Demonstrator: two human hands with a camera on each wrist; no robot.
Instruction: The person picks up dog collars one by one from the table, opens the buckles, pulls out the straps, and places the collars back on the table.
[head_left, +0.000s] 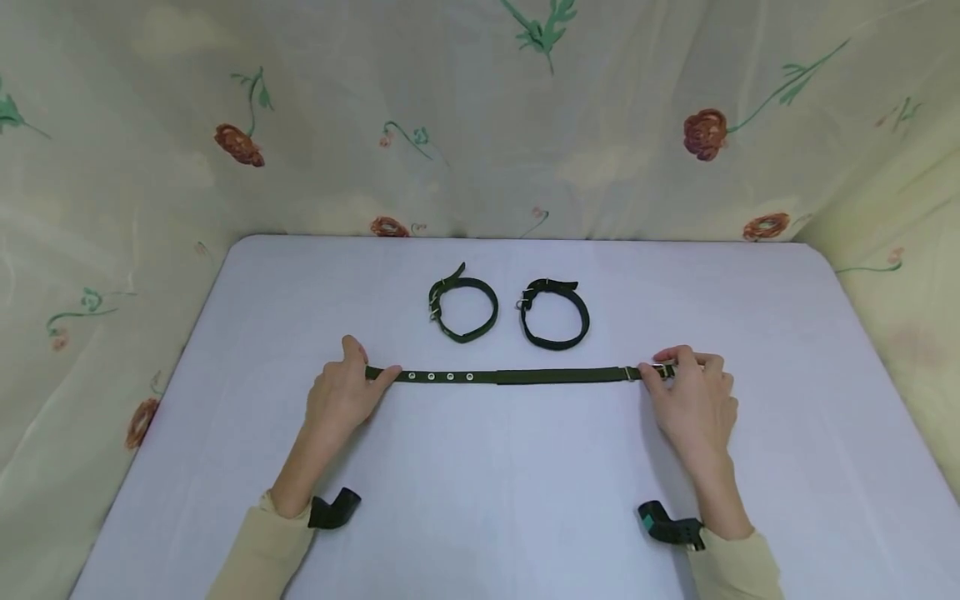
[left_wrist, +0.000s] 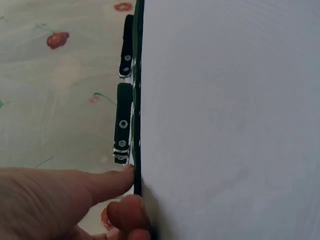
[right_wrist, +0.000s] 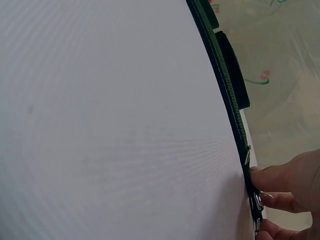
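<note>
A dark green collar (head_left: 555, 377) is stretched out straight from side to side. My left hand (head_left: 341, 390) pinches its left end, the one with metal eyelets, between thumb and fingers. At the other end, my right hand (head_left: 693, 404) grips the collar by its metal buckle (head_left: 662, 371); fingers partly hide the buckle. The right wrist view shows the thumb (right_wrist: 272, 175) against the strap beside the metal rings. Behind the stretched collar lie two more collars, each buckled into a loop: a green one (head_left: 489, 323) on the left and a darker one (head_left: 584, 325) on the right.
All of this is on a table with a white cover (head_left: 480, 500). A pale flowered curtain (head_left: 480, 125) hangs along the back and both sides. Each wrist carries a small black device, one on the left (head_left: 334, 509) and one on the right (head_left: 670, 527).
</note>
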